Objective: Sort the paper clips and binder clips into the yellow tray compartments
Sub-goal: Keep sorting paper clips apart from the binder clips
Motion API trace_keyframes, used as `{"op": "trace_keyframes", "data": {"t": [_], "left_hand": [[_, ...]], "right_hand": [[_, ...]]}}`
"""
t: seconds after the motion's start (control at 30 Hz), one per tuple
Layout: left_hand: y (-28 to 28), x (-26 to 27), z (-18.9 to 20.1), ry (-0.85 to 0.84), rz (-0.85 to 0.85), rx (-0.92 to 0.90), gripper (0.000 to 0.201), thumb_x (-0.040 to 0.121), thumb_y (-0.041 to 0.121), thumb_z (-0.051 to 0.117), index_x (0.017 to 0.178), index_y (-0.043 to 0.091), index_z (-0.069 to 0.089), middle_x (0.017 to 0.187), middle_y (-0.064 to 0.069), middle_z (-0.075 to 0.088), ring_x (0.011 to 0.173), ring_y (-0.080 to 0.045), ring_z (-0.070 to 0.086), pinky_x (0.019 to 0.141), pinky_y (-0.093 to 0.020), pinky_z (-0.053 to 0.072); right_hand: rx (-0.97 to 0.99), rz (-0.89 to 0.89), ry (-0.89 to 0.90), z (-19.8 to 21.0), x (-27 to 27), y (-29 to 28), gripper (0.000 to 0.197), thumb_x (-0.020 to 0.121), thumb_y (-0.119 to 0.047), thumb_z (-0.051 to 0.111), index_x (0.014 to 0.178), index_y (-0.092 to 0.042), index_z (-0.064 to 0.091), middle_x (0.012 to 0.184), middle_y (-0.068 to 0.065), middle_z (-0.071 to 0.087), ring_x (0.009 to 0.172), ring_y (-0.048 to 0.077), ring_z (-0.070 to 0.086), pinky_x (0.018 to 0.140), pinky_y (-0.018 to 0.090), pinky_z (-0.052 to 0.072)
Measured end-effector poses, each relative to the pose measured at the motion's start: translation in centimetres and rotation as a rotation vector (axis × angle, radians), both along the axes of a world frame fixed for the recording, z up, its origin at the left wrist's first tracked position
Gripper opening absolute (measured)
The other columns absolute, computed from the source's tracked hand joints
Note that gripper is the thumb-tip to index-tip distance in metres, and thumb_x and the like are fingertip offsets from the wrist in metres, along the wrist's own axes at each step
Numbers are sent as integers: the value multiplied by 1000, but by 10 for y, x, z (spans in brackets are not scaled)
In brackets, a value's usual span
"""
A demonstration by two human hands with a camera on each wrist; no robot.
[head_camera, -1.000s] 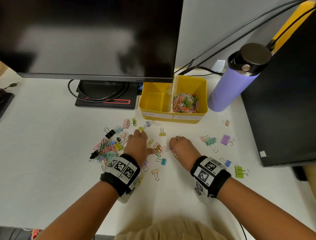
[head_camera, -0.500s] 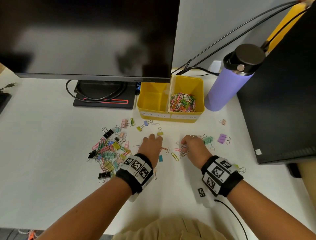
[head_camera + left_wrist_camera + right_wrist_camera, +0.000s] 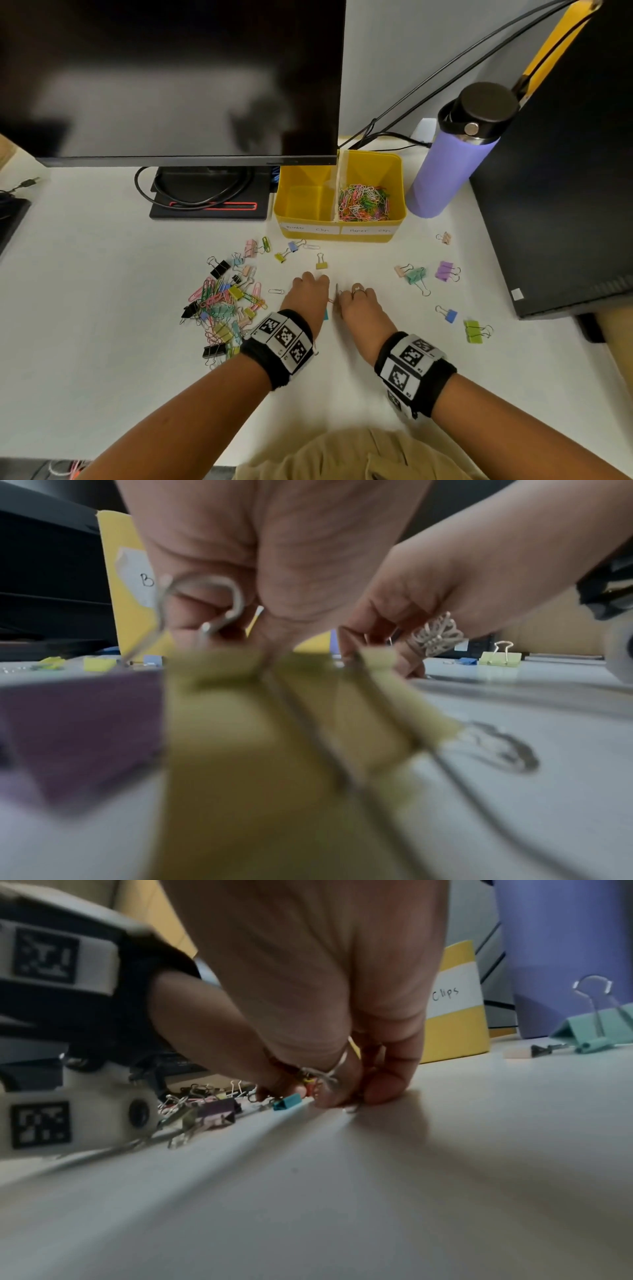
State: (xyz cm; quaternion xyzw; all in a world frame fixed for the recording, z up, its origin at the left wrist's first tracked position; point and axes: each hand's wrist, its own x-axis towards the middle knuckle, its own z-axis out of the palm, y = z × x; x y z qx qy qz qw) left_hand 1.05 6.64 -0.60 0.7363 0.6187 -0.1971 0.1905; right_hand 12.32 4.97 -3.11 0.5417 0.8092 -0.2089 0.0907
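Note:
The yellow tray point(image 3: 342, 236) stands behind my hands; its left compartment holds nothing visible, its right one a heap of coloured paper clips point(image 3: 364, 202). My hands meet on the table in front of it. The right hand point(image 3: 356, 301) curls its fingertips point(image 3: 380, 1088) down on a few paper clips point(image 3: 313, 1081) and pinches them against the table. The left hand point(image 3: 310, 293) is curled beside it, its thumb on an orange paper clip point(image 3: 331, 300) that lies between the two hands. A small teal binder clip point(image 3: 287, 1101) lies under them. A mixed pile of clips point(image 3: 224, 305) sits to the left.
Loose binder clips lie right of my hands: mint point(image 3: 416, 275), purple point(image 3: 445, 270), blue point(image 3: 450, 315), green point(image 3: 474, 330). A purple bottle point(image 3: 452, 164) stands right of the tray, a black case point(image 3: 565, 205) beyond it. The monitor point(image 3: 171, 78) overhangs the tray's back left.
My right hand has slid left and my left hand slightly right, so the two hands now touch over the paper clips in the middle.

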Motion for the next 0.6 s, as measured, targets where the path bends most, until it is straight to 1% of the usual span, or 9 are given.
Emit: {"op": "trace_keyframes", "data": {"t": [0.03,0.07,0.13,0.2,0.3,0.37,0.43,0.53,0.6], "left_hand": [[1,-1,1,-21,23,-17,42,84,-2,52,124,4,38,124,-17,45,113,-29,49,91,-31,46],[3,-3,3,-51,50,-43,38,86,-2,49,123,3,40,124,-18,46,113,-30,50,93,-32,46],[9,-9,8,-136,103,-88,28,90,0,45,118,2,46,122,-17,53,111,-29,54,93,-33,48],[15,-14,19,-266,167,-96,19,93,3,45,109,1,55,115,-13,60,107,-26,57,87,-27,50],[32,-10,54,-498,282,-50,15,94,9,49,102,3,61,106,-11,61,92,-22,56,68,-20,40],[52,3,80,-594,297,41,20,94,15,52,108,5,61,116,-13,61,90,-20,54,72,-24,39],[79,18,99,-637,293,166,23,94,20,53,112,8,60,121,-11,60,100,-23,57,77,-26,41],[122,39,104,-581,276,220,28,92,22,55,116,7,60,125,-11,60,117,-26,54,95,-32,44],[137,45,99,-438,185,160,34,92,19,56,123,6,57,129,-13,58,122,-27,52,99,-33,44]], "right_hand": [[22,29,-22,-3,-1,0,91,46,16,-10,120,3,42,116,21,49,108,35,44,85,40,43],[59,49,-41,-5,0,0,85,47,17,-2,115,4,47,109,21,54,103,34,49,82,38,44],[97,33,-88,2,5,2,62,60,18,17,102,-1,59,96,16,62,92,30,56,79,32,47],[52,-24,27,8,15,5,37,78,14,33,108,2,52,109,20,55,103,33,51,86,34,44],[-137,-150,165,18,32,19,33,79,14,36,104,-1,52,113,19,52,106,31,51,84,30,39],[-187,-248,303,26,38,25,28,80,12,38,80,-9,55,96,15,57,93,26,53,79,25,35],[-242,-327,457,29,43,29,45,78,16,36,59,-24,42,77,3,55,80,20,51,78,23,34],[-217,-425,618,41,50,35,47,79,14,40,57,-28,40,64,-10,48,63,10,46,67,26,39],[-121,-490,693,57,51,47,44,80,11,42,59,-27,46,62,-8,50,57,8,44,60,22,39]]}}
